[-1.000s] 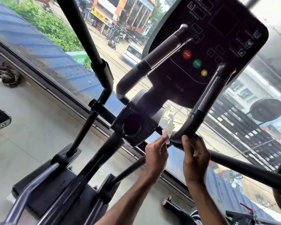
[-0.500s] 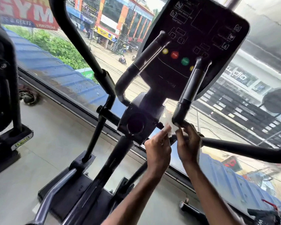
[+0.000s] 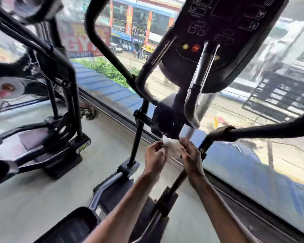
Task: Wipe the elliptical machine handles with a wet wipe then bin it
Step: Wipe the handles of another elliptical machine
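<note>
Pinching a crumpled white wet wipe (image 3: 172, 146) from both ends, with left hand (image 3: 154, 156) and right hand (image 3: 189, 155), fingers curled on it. Held just below the elliptical's black pivot housing (image 3: 167, 118), beneath the curved handle (image 3: 197, 81). Blurred throughout.

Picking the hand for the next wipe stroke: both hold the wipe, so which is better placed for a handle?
Probably right. The right hand pinches the wet wipe just below the inner right handle; the left hand, also gripping it, sits farther from either handle.
</note>
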Motion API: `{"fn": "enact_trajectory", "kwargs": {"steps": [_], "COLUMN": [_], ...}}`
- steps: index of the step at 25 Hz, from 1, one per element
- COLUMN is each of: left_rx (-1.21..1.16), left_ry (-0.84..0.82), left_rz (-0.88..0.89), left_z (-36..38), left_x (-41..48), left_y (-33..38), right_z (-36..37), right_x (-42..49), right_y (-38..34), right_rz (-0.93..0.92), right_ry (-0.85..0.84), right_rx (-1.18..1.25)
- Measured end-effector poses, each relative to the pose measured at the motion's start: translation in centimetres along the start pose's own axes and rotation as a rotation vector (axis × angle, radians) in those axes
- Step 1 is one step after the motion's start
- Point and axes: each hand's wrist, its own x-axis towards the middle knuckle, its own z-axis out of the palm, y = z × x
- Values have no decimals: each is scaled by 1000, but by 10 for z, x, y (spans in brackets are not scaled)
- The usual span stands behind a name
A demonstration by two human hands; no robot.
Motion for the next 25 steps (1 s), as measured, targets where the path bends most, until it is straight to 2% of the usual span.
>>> {"fn": "enact_trajectory", "kwargs": {"steps": [4, 8, 16, 19, 22, 25], "left_rx": [4, -8, 106, 89, 41, -1], "left_ry": [155, 290, 782, 938, 1123, 1264], "left_rz": [-90, -66, -32, -16, -10, 56], "left_z": [-37, -89, -246, -302, -353, -391], "left_x": [-57, -128, -296, -385, -490, -595], "left_y": [-2, -8, -11, -10, -9, -6], "right_z": [12, 50, 167, 215, 249, 269], "right_x": [-38, -91, -246, -343, -462, -572], "right_y": [21, 31, 0, -20, -46, -67], "right_rz": [70, 143, 106, 92, 154, 74], "right_ry": [-265, -503, -1208, -1420, -1673, -1877], "right_rx": [88, 141, 139, 132, 140, 133]}}
